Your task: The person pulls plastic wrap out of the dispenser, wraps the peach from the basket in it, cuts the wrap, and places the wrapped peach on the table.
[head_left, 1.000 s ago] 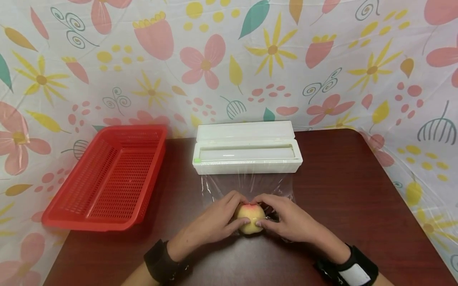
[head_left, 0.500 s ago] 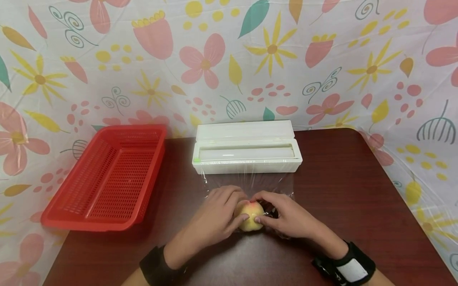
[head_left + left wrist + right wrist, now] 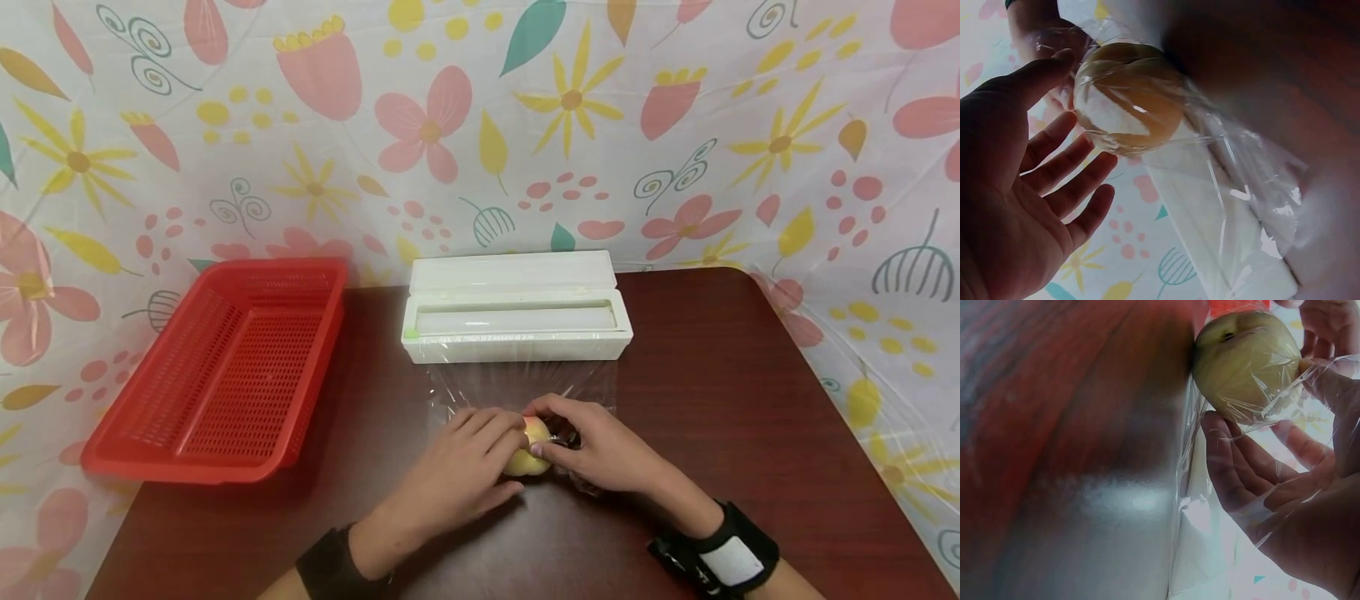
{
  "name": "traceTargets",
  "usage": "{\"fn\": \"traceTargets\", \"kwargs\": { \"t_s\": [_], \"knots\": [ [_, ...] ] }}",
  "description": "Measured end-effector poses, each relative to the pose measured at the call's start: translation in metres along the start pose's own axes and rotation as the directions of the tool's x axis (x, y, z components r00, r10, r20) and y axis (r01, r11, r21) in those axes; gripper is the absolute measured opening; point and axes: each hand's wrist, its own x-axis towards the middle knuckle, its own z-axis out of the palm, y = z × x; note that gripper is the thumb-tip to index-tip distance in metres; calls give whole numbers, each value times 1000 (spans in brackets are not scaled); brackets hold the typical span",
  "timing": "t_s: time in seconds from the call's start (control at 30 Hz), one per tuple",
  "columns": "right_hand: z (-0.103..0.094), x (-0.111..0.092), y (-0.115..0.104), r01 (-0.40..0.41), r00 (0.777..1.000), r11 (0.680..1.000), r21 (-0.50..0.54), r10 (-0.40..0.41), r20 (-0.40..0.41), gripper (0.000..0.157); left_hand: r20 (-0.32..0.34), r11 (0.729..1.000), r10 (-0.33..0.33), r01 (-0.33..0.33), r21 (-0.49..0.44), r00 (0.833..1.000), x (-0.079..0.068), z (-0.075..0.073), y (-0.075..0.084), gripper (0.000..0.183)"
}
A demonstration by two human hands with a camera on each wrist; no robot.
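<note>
A yellow peach with a red patch sits on the table between my hands, clear plastic wrap drawn over its side. My right hand grips it, thumb on the near side and fingers curled behind, with bunched wrap beneath the palm. In the right wrist view wrap clings to the peach and stretches across that hand. My left hand is beside the peach, covering part of its left side in the head view. Its fingers look spread and relaxed in the left wrist view, tips near the wrapped peach.
Behind the hands stands a white wrap dispenser, lid raised and roll inside. A sheet of plastic wrap runs from it toward the peach. The red basket is at the left on the brown table; a flowered cloth hangs behind.
My left thumb and fingers have come off the peach, the hand loosening and shifting over its left side. My right hand keeps its hold; the peach has moved slightly away from me.
</note>
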Motion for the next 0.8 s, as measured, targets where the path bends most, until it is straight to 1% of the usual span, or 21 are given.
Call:
{"fn": "traceTargets", "kwargs": {
  "t_s": [0.2,0.4,0.63,0.8],
  "knots": [
    [0,0,-1,-30,1000,1000,-6,30,-8,36,-12,999,-14,13,-49,1000,0,7,-2,56],
    [1,-2,1,-1,998,999,-54,-3,-64,36,-24,996,-33,31,-88,999,3,9,-5,55],
    [1,-1,0,1,996,997,-80,-8,-85,36,-24,992,-47,44,-118,999,4,10,-7,54],
    [1,0,2,34,995,993,-117,-44,-90,38,-26,991,-61,57,-124,998,4,10,-8,56]
  ]
}}
